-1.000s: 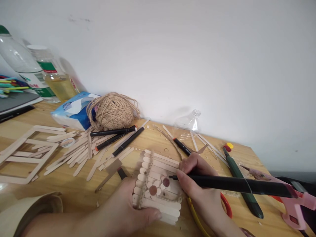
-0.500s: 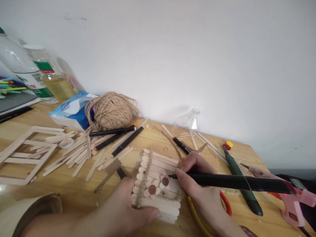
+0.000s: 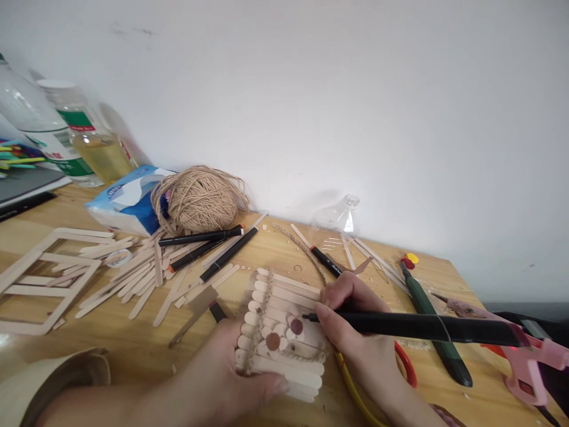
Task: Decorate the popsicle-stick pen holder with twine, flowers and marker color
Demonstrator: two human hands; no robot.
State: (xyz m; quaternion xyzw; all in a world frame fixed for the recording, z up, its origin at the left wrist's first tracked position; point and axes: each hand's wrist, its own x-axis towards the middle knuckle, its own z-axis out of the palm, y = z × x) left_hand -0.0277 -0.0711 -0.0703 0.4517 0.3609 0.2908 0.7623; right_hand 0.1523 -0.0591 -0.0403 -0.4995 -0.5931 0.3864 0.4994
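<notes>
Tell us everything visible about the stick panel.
The stick panel is pale, apparently wooden sticks with rounded ends, side by side. Cord crosses near their left ends; two brownish discs sit midway. The left hand grips it face up at lower left; the right hand holds a pen over it, contact unclear.

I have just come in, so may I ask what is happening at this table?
A person is holding a small stick panel in the left hand, gripped at its near left corner. The right hand holds a black pen, its tip right by the dark red disc on the panel; whether it touches, I cannot tell. Loose sticks and a ball of twine lie further back on the left.
</notes>
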